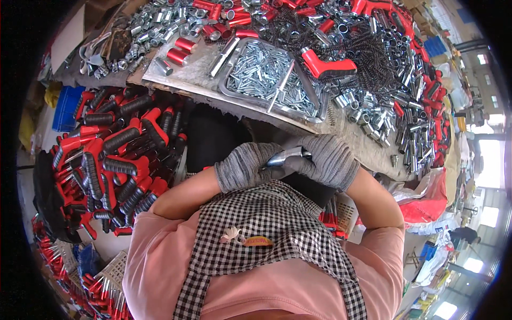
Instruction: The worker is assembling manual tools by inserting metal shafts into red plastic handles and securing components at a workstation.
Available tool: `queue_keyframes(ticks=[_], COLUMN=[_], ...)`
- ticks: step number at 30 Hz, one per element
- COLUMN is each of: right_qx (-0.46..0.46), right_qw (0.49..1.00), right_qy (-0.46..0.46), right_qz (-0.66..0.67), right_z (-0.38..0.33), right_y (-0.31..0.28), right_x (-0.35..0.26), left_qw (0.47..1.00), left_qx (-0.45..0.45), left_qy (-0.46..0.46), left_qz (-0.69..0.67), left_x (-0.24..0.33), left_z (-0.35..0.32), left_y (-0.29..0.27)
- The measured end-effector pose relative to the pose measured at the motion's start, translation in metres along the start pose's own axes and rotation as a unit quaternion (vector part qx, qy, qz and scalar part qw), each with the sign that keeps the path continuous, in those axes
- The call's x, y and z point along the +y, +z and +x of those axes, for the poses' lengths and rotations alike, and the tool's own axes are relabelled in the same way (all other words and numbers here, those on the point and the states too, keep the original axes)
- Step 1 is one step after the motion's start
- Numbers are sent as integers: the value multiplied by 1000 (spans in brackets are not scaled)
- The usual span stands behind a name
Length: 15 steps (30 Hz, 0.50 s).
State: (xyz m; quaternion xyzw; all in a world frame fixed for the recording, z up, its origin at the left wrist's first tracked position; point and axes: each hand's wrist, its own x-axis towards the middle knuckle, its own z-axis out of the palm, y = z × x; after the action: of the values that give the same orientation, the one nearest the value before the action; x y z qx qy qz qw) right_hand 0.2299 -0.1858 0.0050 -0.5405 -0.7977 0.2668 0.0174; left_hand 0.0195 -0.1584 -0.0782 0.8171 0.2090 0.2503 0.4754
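Note:
Both my hands, in grey knitted gloves, meet at the near edge of the workbench above my checked apron. Between them is a shiny silver metal sleeve (288, 156), lying roughly crosswise. My left hand (248, 164) is closed round its left end, and my right hand (329, 161) grips the right end with fingers curled over it. The gloves hide part of the sleeve. Just beyond the hands, a clear plastic tray (316, 119) holds many small metal pins, with a thin metal rod (281, 88) lying across it. A red and black pistol-shaped handle (329, 66) lies behind the tray.
Dark coil springs (376, 58) and silver sleeves (368, 120) are heaped on the bench's right. Red tubes (181, 50) and silver fittings (154, 29) lie at its left. Left of me is a large pile of red and black handles (117, 154). A red sack (426, 200) stands at right.

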Motion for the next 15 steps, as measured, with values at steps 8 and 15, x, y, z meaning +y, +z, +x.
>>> queue_keyframes(ticks=[8, 15], right_qx=[208, 186], right_qw=[968, 961], right_qy=[-144, -143], right_qz=[-2, 149], right_z=[-19, -19], right_y=[1, -15], right_x=[9, 5], left_qw=[1000, 999], left_qx=[10, 33], left_qy=[7, 17], left_qz=[29, 18], left_x=[-2, -5], left_z=[1, -2], left_y=[6, 6])
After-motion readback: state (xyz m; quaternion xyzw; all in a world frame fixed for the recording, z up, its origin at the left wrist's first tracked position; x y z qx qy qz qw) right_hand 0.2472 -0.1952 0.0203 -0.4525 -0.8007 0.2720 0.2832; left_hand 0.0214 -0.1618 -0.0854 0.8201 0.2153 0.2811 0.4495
